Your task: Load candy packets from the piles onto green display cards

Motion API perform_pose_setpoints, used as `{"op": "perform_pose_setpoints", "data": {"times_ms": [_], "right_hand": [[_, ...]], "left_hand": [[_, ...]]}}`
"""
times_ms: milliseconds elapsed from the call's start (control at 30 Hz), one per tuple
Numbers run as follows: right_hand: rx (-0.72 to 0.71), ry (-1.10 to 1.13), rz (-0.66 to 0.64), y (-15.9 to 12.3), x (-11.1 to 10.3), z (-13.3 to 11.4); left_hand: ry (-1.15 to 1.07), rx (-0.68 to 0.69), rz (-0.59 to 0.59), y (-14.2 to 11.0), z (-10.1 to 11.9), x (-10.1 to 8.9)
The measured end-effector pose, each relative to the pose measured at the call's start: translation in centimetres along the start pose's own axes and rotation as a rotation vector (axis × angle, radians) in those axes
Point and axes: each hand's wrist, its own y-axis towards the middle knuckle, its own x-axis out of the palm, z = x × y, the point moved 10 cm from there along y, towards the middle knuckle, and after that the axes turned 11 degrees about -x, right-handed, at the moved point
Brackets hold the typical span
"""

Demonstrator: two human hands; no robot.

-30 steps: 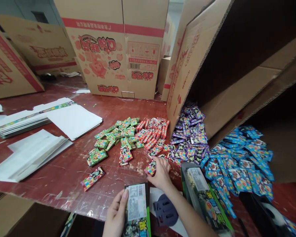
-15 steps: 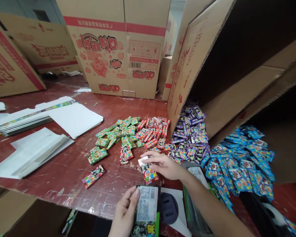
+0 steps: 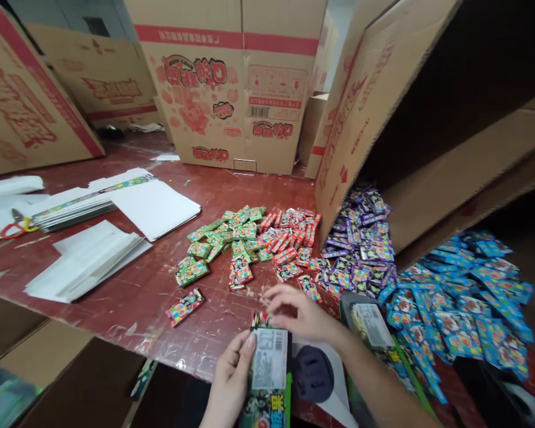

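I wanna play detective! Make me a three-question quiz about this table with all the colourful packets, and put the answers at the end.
1. Which hand grips the side of the black-and-green box?
2. True or false: the green packets lie right beside the red packets on the table.
3. Fill in the missing colour: the ____ packets lie between the red packets and the blue packets.

Key: 1. The left hand. 2. True. 3. Purple.
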Motion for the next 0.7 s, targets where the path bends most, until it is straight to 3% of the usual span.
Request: {"op": "perform_pose_setpoints", "data": {"times_ms": [100, 167, 233, 367, 467, 567, 700], "right_hand": [[-0.019, -0.002, 0.012, 0.0, 1.7, 1.4], [-0.027, -0.109, 0.117, 2.1, 1.9, 2.5], [-0.051, -0.250, 0.191, 6.1, 2.9, 3.3], [-0.140, -0.292, 0.041, 16.0, 8.8, 4.4], [-0.164, -0.264, -0.020, 19.5, 11.0, 4.9], [-0.128, -0.211, 0.044, 17.9, 9.7, 5.3], [-0.032, -0.122, 0.189, 10.7, 5.1, 5.7]], "left_hand": [[-0.073, 0.016, 0.013, -0.2, -0.3, -1.4], [-0.105, 0.015, 0.050, -0.2, -0.8, -2.7], [-0.128, -0.002, 0.090, -0.2, -1.7, -3.9], [-0.176, 0.019, 0.200, -0.4, -3.0, -6.6], [-0.195, 0.046, 0.284, -0.7, -3.3, -8.6], [-0.209, 0.047, 0.319, -1.0, -3.2, -9.8], [-0.181, 0.063, 0.289, -0.9, -2.0, -9.3]]}}
